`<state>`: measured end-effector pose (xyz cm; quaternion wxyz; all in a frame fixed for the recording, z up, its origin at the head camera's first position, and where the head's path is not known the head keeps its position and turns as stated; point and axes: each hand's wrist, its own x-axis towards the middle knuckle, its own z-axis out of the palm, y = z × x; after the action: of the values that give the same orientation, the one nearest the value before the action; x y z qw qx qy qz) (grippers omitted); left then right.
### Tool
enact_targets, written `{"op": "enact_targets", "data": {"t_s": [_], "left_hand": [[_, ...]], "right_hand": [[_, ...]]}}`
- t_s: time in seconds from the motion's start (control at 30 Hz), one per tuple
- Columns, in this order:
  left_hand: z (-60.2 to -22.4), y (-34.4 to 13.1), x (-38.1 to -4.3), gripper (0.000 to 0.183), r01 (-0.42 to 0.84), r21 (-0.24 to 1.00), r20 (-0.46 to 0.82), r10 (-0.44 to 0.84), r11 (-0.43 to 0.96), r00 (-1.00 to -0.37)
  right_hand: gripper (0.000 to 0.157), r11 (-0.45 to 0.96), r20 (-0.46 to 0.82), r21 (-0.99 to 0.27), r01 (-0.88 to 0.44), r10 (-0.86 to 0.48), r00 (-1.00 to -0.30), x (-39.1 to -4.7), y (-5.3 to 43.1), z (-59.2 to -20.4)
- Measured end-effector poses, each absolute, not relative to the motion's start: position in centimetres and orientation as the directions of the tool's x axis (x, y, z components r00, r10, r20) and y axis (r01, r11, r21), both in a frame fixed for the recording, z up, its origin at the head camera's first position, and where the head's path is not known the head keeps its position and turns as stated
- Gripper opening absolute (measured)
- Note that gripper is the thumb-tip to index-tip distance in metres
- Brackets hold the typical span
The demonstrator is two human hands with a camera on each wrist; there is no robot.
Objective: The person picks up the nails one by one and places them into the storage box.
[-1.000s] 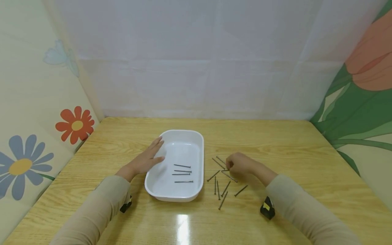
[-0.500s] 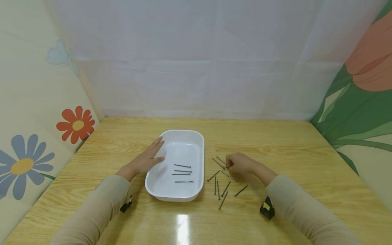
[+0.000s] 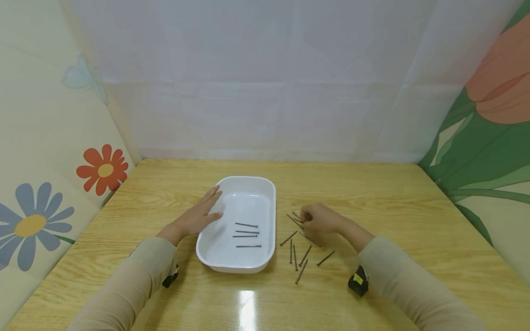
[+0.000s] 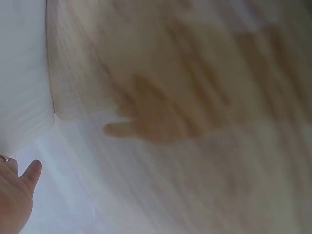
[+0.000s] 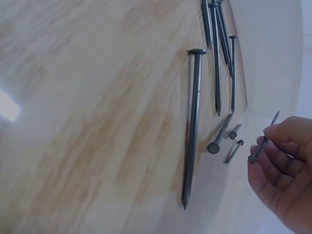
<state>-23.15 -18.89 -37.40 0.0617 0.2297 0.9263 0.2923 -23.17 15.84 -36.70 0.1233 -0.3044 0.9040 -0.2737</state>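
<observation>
My left hand rests on the left rim of a white tray, its fingers straight; in the left wrist view only part of this hand shows at the lower left. Inside the tray several dark nails lie roughly side by side. To the right of the tray, my right hand is low over a loose scatter of nails. Its thumb and fingers pinch one nail, head downward in the right wrist view. Closest to that wrist camera is a long nail on the table.
Loose nails lie at various angles between the tray and the right forearm. The wooden table meets a white cloth backdrop at the back. Painted flower panels flank both sides. Black wrist devices sit under the sleeves.
The nail under my right fingertips has come up off the table, and the hand has shifted slightly left with it. My left hand and the tray keep their places.
</observation>
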Motion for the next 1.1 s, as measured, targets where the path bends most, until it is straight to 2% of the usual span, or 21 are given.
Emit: {"op": "enact_targets", "data": {"t_s": [0.37,0.7,1.1], "left_hand": [[-37.4,-18.9,-23.1,0.062,0.382,0.58,0.01,0.463,0.719,-0.887],[-37.6,-18.9,-23.2,0.062,0.386,0.576,0.014,0.464,0.721,-0.886],[-37.5,-18.9,-23.2,0.062,0.383,0.58,0.013,0.462,0.719,-0.887]], "right_hand": [[0.005,0.628,-0.057,-0.643,-0.438,-0.61,-0.79,-23.1,15.3,-36.0],[0.005,0.637,-0.018,-0.621,-0.457,-0.594,-0.804,-23.4,14.4,-35.7],[0.005,0.585,0.05,-0.664,-0.466,-0.586,-0.809,-23.3,12.6,-35.0]]}}
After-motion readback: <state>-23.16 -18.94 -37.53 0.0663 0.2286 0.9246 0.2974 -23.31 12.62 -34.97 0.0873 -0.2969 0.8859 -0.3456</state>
